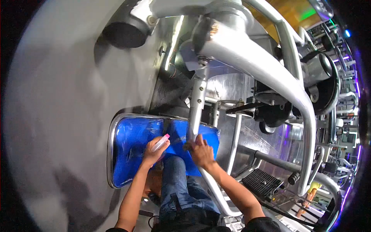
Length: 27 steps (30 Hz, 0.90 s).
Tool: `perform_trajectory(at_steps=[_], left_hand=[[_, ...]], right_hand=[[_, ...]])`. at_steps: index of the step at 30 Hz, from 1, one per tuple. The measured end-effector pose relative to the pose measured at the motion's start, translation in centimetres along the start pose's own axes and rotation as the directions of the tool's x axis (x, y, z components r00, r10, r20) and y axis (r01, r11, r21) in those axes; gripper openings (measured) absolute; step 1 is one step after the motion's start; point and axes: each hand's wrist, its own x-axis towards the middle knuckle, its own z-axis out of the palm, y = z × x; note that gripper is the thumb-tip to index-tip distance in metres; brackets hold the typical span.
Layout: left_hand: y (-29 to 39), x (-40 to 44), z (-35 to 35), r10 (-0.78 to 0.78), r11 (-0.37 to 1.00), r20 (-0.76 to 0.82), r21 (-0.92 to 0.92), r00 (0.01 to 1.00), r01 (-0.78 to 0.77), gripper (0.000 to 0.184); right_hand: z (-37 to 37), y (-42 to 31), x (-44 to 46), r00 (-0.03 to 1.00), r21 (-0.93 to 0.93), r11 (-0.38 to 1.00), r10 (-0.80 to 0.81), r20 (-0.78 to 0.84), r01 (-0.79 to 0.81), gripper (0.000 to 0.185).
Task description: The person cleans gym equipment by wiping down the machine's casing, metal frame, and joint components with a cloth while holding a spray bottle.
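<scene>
My left hand (154,152) is closed around a spray bottle (160,143) with a pink top and a pale body, held over the blue padded seat (135,135). The lower part of the bottle is hidden by the hand. My right hand (203,154) is wrapped against the silver metal post (196,112) of a gym machine, near its lower end. A small brownish, cloth-like patch (188,147) shows at the fingers' left edge; I cannot make out what it is. The blue pad is cased in clear plastic and edged with a metal frame.
A thick curved silver tube (266,58) arches over my right side. A black round-ended cylinder (125,33) juts out at upper left. A black ridged footplate (262,181) sits low on the right. More gym machines line the far right. Grey floor (58,116) lies on the left.
</scene>
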Motion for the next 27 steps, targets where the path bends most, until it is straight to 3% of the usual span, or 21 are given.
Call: perform_trajectory(at_steps=[4, 8, 12, 13, 15, 16, 18, 20, 21, 24, 26, 27], left_hand=[[-0.2, -0.5, 1.0, -0.093, 0.994, -0.007, -0.065, 0.996, 0.092, 0.028], [-0.6, 0.0, 1.5, -0.114, 0.992, 0.048, -0.052, 0.992, 0.117, 0.03], [1.0, 1.2, 1.5, -0.081, 0.997, 0.14, -0.005, 0.987, 0.082, 0.029], [1.3, 1.5, 1.5, -0.074, 0.997, 0.147, 0.003, 0.986, 0.074, 0.029], [1.9, 2.0, 1.6, 0.008, 1.0, 0.123, 0.013, 0.992, -0.01, 0.029], [2.4, 1.9, 1.8, 0.009, 1.0, 0.127, 0.02, 0.992, -0.011, 0.029], [3.2, 1.5, 2.3, 0.027, 0.999, -0.018, 0.017, 0.999, -0.027, 0.028], [2.8, 1.8, 2.1, 0.021, 1.0, 0.007, 0.02, 1.0, -0.021, 0.026], [3.0, 1.5, 2.3, 0.033, 0.999, -0.03, 0.002, 0.999, -0.033, 0.025], [1.4, 1.8, 1.7, 0.06, 0.997, -0.026, 0.05, 0.998, -0.058, 0.025], [1.2, 2.1, 1.5, 0.069, 0.991, 0.009, 0.114, 0.998, -0.069, 0.024], [1.8, 1.9, 1.5, 0.046, 0.998, 0.025, 0.039, 0.999, -0.047, 0.025]], right_hand=[[-3.9, 2.3, 2.6, 0.939, 0.251, 0.959, 0.201, -0.278, -0.131, 0.042], [-3.2, 4.4, 3.4, 0.892, 0.457, 0.882, 0.297, -0.342, -0.118, 0.048], [2.3, 4.2, 0.1, 0.947, 0.539, 0.836, 0.249, -0.204, -0.104, 0.051], [3.1, 3.8, -1.4, 0.934, 0.523, 0.848, 0.249, -0.255, -0.083, 0.047], [3.2, 3.3, -3.6, 0.917, 0.511, 0.857, 0.253, -0.308, -0.064, 0.044], [2.9, 3.5, -4.9, 0.942, 0.521, 0.852, 0.215, -0.259, -0.051, 0.043], [2.4, 4.5, -5.9, 0.961, 0.539, 0.841, 0.179, -0.21, -0.039, 0.042], [2.0, 5.9, -5.7, 0.977, 0.623, 0.764, 0.211, 0.006, -0.168, 0.043], [1.6, 6.5, -4.9, 0.966, 0.718, 0.657, 0.242, 0.086, -0.229, 0.043], [2.1, 7.6, -1.5, 0.91, 0.785, 0.525, 0.399, 0.115, -0.329, 0.045], [3.8, 7.7, 2.1, 0.901, 0.845, 0.454, 0.427, 0.073, -0.284, 0.048], [4.7, 7.5, 3.6, 0.889, 0.893, 0.383, 0.456, 0.038, -0.235, 0.05]])
